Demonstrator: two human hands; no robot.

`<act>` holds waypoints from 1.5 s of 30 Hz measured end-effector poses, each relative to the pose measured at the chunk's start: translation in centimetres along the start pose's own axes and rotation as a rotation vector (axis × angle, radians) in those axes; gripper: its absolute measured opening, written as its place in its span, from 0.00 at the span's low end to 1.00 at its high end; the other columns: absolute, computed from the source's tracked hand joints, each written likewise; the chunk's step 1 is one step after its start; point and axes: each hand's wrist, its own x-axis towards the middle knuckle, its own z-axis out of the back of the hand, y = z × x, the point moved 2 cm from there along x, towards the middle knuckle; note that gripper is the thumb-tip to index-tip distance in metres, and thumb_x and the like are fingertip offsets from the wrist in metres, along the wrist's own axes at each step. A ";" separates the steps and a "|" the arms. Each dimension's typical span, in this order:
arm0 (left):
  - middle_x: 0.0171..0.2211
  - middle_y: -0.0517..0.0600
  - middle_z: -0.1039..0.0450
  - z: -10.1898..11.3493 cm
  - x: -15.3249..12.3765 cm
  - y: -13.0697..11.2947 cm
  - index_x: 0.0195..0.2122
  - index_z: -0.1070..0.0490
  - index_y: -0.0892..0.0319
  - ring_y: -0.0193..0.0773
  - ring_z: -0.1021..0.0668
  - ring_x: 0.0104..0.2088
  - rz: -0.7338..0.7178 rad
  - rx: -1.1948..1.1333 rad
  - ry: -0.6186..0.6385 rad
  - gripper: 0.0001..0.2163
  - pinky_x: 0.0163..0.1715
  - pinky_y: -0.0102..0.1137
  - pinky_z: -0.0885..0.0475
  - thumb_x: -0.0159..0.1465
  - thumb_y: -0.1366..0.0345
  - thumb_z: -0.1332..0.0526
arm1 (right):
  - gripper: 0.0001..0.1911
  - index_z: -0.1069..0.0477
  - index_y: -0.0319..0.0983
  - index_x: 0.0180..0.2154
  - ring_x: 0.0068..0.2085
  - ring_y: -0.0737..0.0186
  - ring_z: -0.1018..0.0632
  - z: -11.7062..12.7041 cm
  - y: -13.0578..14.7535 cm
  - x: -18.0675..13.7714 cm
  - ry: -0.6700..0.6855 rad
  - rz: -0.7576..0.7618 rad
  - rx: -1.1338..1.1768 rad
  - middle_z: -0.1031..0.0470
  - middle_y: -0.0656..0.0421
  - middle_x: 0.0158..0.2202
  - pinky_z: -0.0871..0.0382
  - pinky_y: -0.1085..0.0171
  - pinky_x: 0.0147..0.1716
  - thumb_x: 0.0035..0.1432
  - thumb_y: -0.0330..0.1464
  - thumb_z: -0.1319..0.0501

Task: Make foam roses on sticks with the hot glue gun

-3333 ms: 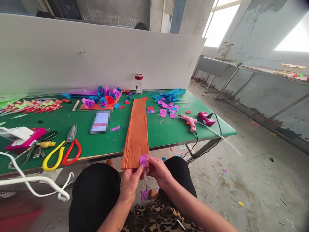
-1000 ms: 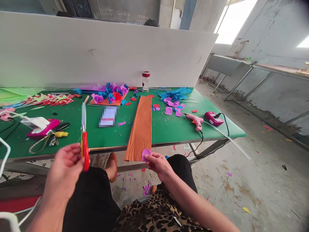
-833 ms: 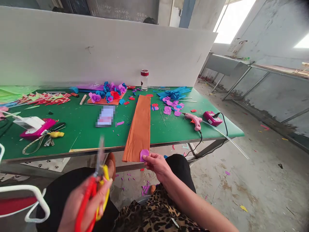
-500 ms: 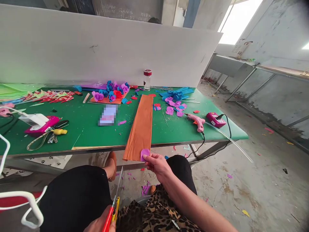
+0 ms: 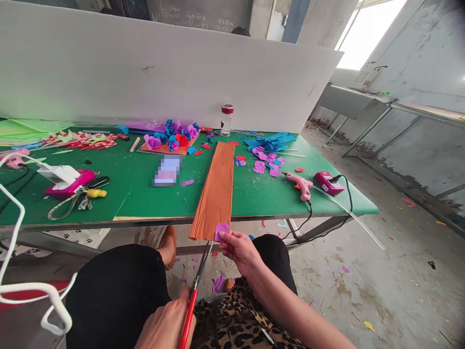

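Observation:
My right hand [image 5: 240, 249] is closed, its thumb and fingers pinching a purple paper petal [image 5: 221, 231] against the near corner of a long orange crepe paper strip [image 5: 214, 189]. The strip lies over the table edge, with its near end hanging out towards me and its left side in folds. At the bottom, my left hand [image 5: 167, 317] is wrapped around red-handled scissors [image 5: 189, 310]. Their blades point up at the strip's near edge, just left of the petal; whether they touch the paper I cannot tell.
On the green table [image 5: 170, 201] are paper roses [image 5: 178, 138], loose petals [image 5: 269, 157], a pink glue gun [image 5: 300, 185], a power socket [image 5: 329, 183], keys [image 5: 85, 201] and a lidded jar [image 5: 226, 120]. White cable [image 5: 36, 291] loops at left; a white board [image 5: 181, 72] stands behind.
My left hand has brought the scissors up and to the right, to the strip's near edge. My right hand still pinches the petal and strip. The view has shifted slightly.

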 end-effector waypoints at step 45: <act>0.25 0.51 0.24 3.2 -0.4 -6.0 0.41 0.38 0.57 0.47 0.17 0.32 -0.144 0.001 -0.066 0.09 0.25 0.33 0.40 0.65 0.75 0.53 | 0.26 0.28 0.36 0.25 0.25 0.69 0.23 -0.2 -0.7 -0.5 0.051 0.022 0.015 0.24 0.60 0.23 0.36 0.72 0.24 0.28 0.43 0.20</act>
